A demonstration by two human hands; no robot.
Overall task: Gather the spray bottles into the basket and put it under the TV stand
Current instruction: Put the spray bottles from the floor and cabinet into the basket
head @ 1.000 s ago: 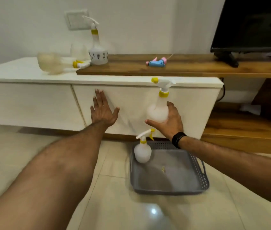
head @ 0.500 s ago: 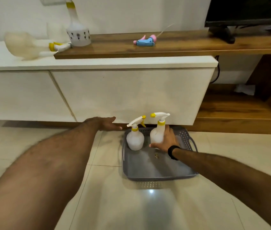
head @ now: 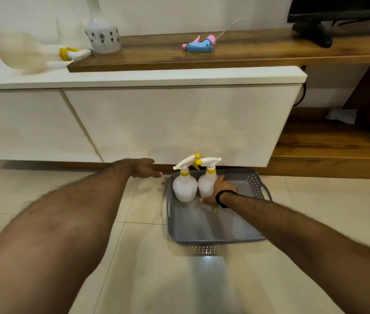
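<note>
Right hand (head: pixel 219 191) gripped the second bottle (head: pixel 207 181) low in the basket (head: pixel 255 185), center frame, touching the first bottle (head: pixel 184 185). Left hand (head: pixel 142 169) hovered open. A careless release might tip both. More bottles (head: pixel 103 35) remained upper left.

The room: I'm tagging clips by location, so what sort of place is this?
Probably a home living room. A dark TV stands on a wooden shelf over a white cabinet, the floor is pale tile, and household spray bottles sit in a grey basket.
</note>
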